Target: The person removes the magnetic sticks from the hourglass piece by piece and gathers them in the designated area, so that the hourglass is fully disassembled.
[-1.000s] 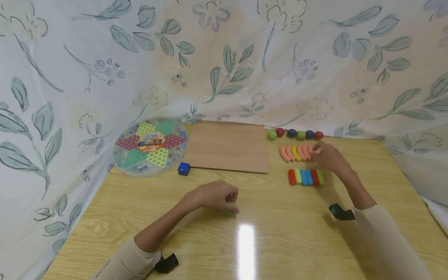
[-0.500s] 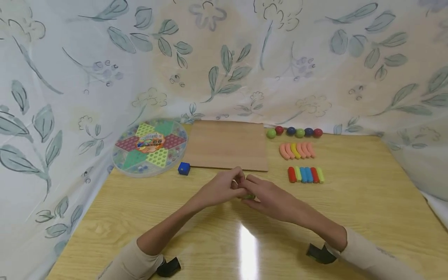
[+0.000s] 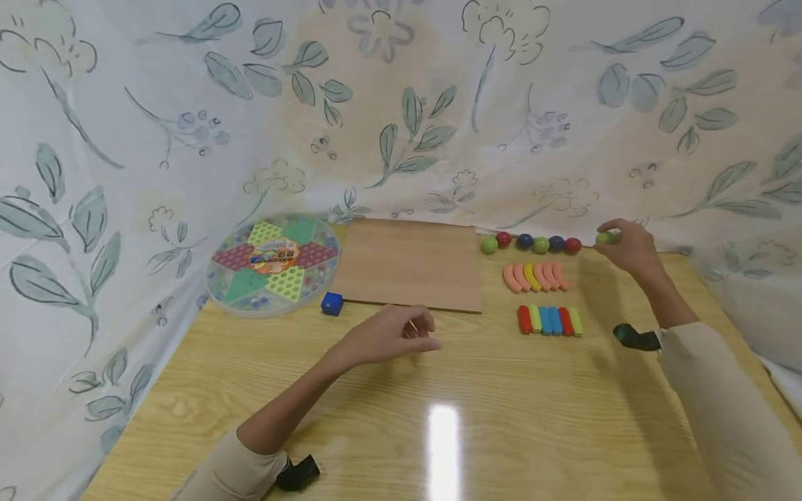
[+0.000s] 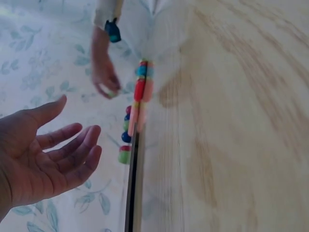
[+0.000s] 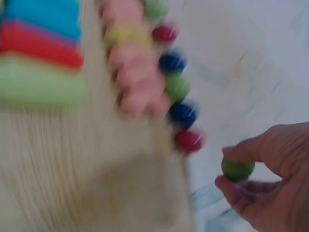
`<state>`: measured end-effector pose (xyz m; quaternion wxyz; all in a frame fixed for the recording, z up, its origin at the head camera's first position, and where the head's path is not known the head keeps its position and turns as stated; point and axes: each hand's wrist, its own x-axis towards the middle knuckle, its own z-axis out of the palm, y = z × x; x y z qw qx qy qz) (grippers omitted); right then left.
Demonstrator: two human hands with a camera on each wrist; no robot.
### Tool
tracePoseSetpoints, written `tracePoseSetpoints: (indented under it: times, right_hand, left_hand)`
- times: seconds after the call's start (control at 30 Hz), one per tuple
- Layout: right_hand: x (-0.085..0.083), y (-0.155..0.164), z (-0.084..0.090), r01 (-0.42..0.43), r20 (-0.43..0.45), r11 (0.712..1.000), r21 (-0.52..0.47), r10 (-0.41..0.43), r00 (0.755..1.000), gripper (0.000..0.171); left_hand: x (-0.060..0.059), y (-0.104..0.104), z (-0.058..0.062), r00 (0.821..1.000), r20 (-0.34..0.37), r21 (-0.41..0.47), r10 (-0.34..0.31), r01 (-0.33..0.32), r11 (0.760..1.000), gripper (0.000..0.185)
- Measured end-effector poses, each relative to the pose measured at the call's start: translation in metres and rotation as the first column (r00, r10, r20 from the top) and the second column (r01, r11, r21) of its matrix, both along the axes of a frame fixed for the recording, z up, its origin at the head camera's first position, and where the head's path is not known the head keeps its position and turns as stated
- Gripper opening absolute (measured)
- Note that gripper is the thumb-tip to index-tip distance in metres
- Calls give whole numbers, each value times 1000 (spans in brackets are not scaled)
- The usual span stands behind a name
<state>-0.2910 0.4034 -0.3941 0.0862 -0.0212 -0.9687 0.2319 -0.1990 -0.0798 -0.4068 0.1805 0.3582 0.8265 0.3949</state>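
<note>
Between thumb and fingers my right hand (image 3: 631, 250) pinches a green ball (image 5: 237, 168), just right of a row of red, blue and green balls (image 3: 541, 245) at the table's back edge. My left hand (image 3: 387, 335) hovers over the middle of the table, its fingers loosely bent and the palm bare in the left wrist view. Nearer than the balls lies a row of curved pink pieces with one yellow (image 3: 532, 276). In front of those, a row of short red, yellow-green and blue sticks (image 3: 549, 320) lies side by side.
A brown board (image 3: 410, 264) lies at the table's back middle. Left of it is a round clear case with a star-patterned game board (image 3: 272, 264). A small blue cube (image 3: 332, 303) sits by the board's front left corner. Floral cloth (image 3: 401, 104) hangs behind the table.
My right hand first came from the curved pieces to meet my left hand at the middle, then moved right and back with the green ball. My left hand stays near the middle, now without the ball.
</note>
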Motion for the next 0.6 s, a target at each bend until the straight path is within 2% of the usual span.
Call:
tracePoseSetpoints:
  times: [0.17,0.47,0.6]
  right_hand:
    - [-16,34,-30,3,184,999,-50,6,983,56]
    - [-19,36,-45,-13,194,999,-40,21,981,51]
    - [-20,36,-45,-38,236,998,-47,48,971,62]
  left_hand:
    - [0,-7,-2,1000,27,-21,7,-6,1000,34]
    - [1,-10,-4,999,31,-44,17,-16,999,35]
    - [0,-10,-5,1000,28,-39,8,-7,999,35]
